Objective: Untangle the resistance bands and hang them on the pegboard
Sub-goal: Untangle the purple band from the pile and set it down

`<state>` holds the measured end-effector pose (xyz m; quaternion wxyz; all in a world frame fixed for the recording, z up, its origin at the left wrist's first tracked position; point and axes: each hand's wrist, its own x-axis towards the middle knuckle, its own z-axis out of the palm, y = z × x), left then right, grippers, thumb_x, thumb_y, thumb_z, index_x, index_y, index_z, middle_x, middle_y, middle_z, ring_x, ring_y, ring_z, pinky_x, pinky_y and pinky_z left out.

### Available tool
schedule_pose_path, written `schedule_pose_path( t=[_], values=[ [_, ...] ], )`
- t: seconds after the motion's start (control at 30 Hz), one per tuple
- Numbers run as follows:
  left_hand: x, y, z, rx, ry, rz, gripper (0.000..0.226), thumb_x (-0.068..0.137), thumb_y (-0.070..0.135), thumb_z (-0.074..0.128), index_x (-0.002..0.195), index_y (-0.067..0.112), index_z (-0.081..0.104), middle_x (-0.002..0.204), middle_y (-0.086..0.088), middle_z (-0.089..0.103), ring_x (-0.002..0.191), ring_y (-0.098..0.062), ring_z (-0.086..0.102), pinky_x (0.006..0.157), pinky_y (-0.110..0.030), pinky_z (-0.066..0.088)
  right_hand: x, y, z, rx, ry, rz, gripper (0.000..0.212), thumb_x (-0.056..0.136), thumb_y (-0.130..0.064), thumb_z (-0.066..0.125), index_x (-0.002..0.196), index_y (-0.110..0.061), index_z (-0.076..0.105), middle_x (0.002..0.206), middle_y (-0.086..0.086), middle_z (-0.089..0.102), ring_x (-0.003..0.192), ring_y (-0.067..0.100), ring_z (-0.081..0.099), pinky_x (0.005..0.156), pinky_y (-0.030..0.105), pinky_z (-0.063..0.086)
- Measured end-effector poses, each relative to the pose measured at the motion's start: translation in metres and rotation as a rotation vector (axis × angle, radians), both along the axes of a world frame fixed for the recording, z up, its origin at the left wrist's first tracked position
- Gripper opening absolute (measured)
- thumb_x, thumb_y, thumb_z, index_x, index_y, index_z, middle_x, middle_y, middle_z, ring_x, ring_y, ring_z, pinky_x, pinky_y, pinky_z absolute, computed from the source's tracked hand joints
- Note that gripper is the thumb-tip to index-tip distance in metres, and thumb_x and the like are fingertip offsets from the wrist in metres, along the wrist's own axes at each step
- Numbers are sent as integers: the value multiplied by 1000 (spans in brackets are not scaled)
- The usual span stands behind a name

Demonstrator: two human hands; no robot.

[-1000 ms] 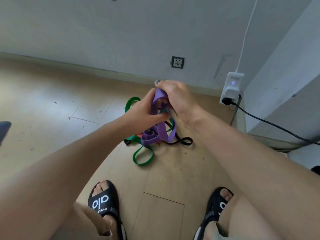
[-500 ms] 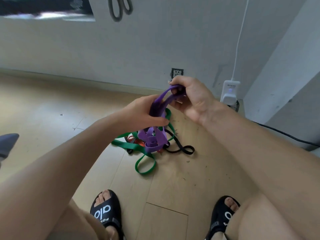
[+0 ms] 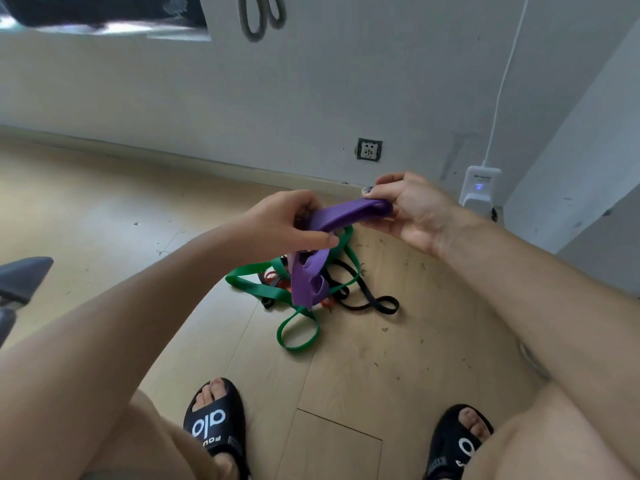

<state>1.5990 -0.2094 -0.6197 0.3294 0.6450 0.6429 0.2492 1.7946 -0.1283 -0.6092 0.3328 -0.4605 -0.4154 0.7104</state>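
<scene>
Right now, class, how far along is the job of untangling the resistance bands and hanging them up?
Done: a grey band already hangs on the wall, though its mount is out of view. In hand: the left hand and right hand both grip the purple band, whose lower end still hangs into the pile. Left: the green band, black band and a red band lie tangled on the floor.

A tangle of green band [image 3: 258, 289], black band [image 3: 372, 304] and red band [image 3: 277, 282] is being carried mid-frame by the wooden floor [image 3: 86, 216].
</scene>
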Motion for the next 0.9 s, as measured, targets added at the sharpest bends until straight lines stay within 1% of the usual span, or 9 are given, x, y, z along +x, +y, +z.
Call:
schedule_pose_path(
  t=[0.13,0.23,0.3,0.37,0.5,0.6,0.73,0.83,0.9],
  values=[
    [3,4,-4,100,247,-8,33,78,43,84,88,25,58,80,6,64,67,-11,55,59,-18,42,-9,2,-13,231,-416,85,20,96,-10,65,113,-12,54,108,12,66,86,23,69,76,42,64],
    [5,6,-6,108,300,-35,34,80,42,83,89,24,56,78,8,59,65,-9,50,57,-15,39,-13,-2,-18,774,-857,135,32,96,-8,56,127,-14,57,120,6,62,106,23,60,89,33,48],
    [7,6,-6,105,288,-46,32,80,39,83,89,25,56,79,7,61,66,-12,51,60,-16,39,-21,-9,-11,1107,-806,105,34,96,-3,50,127,-12,60,122,6,65,111,22,60,96,33,46],
    [9,4,-5,110,213,-33,29,78,33,85,88,29,59,81,6,65,69,-14,58,69,-25,49,-31,-14,-8,1239,-699,175,31,99,-10,46,124,-13,63,111,7,71,104,25,64,93,39,49],
    [12,2,-2,63,-32,12,20,79,15,81,91,10,66,88,-13,71,82,-27,70,83,-50,58,-35,-22,-20,922,-647,471,29,109,-38,35,118,-26,60,98,3,71,92,23,65,82,43,52],
    [14,1,-1,34,-149,35,26,79,12,81,100,9,66,98,-17,71,90,-29,74,87,-54,58,-35,-14,-26,803,-630,419,43,107,-52,36,96,-18,60,87,2,68,82,21,64,73,36,50],
    [5,5,-3,-42,-212,33,40,78,4,83,107,10,56,111,-17,67,98,-38,72,86,-59,58,-38,-1,-21,847,-605,240,43,106,-44,47,91,-9,66,68,0,60,62,14,51,57,28,36],
    [-1,6,-10,-86,-102,-70,35,75,20,84,100,19,59,98,-5,69,90,-28,69,86,-54,58,-38,2,-21,723,-447,180,30,102,-35,58,82,-12,62,53,-8,48,49,10,40,52,27,33],
    [2,6,-13,-86,-95,-94,34,73,32,80,99,21,61,94,-6,69,90,-31,67,88,-55,57,-39,4,-20,656,-359,131,27,101,-30,63,79,-14,59,49,-10,44,48,10,37,52,26,33]
  ],
)
